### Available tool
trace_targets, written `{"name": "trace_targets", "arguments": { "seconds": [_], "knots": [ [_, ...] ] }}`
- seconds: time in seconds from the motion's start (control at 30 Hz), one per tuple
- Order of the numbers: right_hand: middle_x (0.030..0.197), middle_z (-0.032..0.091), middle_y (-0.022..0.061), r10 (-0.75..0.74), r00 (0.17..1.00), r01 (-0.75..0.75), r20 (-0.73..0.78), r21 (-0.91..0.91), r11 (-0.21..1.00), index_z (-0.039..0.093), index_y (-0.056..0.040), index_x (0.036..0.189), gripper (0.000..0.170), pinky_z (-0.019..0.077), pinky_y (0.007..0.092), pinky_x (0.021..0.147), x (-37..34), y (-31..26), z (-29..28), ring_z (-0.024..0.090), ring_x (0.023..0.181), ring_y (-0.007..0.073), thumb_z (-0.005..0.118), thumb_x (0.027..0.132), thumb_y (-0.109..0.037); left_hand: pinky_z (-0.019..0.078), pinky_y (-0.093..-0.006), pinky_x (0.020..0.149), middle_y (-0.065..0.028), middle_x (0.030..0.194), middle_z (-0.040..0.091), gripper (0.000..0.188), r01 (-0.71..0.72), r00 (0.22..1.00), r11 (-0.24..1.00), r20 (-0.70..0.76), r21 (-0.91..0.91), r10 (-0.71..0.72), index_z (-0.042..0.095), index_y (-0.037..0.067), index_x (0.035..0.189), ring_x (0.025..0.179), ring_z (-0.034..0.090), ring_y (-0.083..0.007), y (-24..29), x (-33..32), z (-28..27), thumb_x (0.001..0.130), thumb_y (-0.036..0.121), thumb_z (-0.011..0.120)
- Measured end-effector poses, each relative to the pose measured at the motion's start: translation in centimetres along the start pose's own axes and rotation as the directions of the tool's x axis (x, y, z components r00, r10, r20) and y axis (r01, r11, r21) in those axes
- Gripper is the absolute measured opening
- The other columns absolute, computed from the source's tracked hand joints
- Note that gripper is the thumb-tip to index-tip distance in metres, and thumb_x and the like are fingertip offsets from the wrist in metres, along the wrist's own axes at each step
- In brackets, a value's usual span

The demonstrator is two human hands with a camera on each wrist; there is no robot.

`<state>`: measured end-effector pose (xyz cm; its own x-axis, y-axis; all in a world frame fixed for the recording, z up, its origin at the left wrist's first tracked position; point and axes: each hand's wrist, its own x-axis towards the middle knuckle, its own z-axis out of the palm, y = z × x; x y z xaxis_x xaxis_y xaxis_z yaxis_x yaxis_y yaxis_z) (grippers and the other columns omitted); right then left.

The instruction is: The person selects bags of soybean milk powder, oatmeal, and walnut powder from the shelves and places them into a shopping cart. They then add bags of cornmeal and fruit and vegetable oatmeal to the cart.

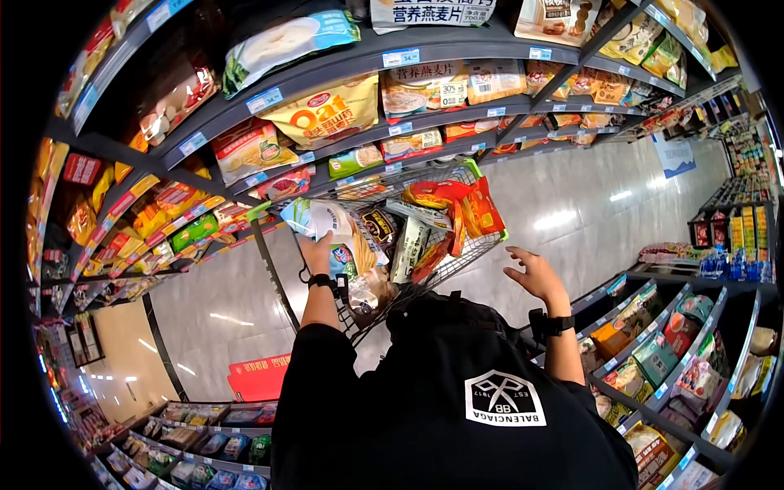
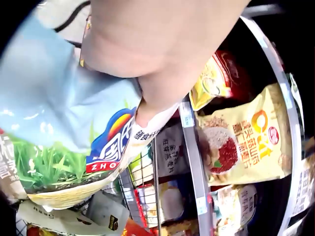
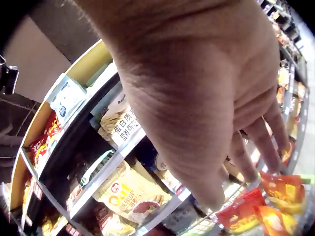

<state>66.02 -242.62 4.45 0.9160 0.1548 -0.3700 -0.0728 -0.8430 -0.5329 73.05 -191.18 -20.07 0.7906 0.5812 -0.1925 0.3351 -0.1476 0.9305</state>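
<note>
My left hand grips the edge of a light blue and white food bag with a green grass print, its thumb against the bag's side in the left wrist view. In the head view the bag lies over the left part of a wire shopping cart. Past the cart's right edge, my right hand is raised with its fingers spread loosely and nothing in them. Red and yellow packets fill the cart's right end, and a dark packet and a pale narrow pack lie in its middle.
Shelves ahead carry bagged cereals, among them a yellow Oat bag, above price-tagged shelf edges. More packed shelves stand at the lower right. Grey tiled floor stretches to the right of the cart.
</note>
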Motion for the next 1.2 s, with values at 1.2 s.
{"name": "trace_targets", "arguments": {
  "seconds": [1.2],
  "knots": [
    [0.116, 0.068, 0.0218, -0.058, 0.997, 0.068, -0.054, 0.192, 0.979, 0.058, -0.0098, 0.133, 0.051, 0.0537, 0.0426, 0.09, -3.0, 20.0, -3.8, 0.067, 0.105, 0.0371, 0.069, 0.09, -0.035, 0.0398, -0.0245, 0.051, 0.0001, 0.081, 0.059, 0.017, 0.282, 0.958, 0.822, 0.096, -0.495, -0.27, 0.062, 0.011, 0.103, 0.065, 0.056, -0.0105, 6.1, -16.9, 17.6, 0.087, 0.008, 0.064]
  ]
}}
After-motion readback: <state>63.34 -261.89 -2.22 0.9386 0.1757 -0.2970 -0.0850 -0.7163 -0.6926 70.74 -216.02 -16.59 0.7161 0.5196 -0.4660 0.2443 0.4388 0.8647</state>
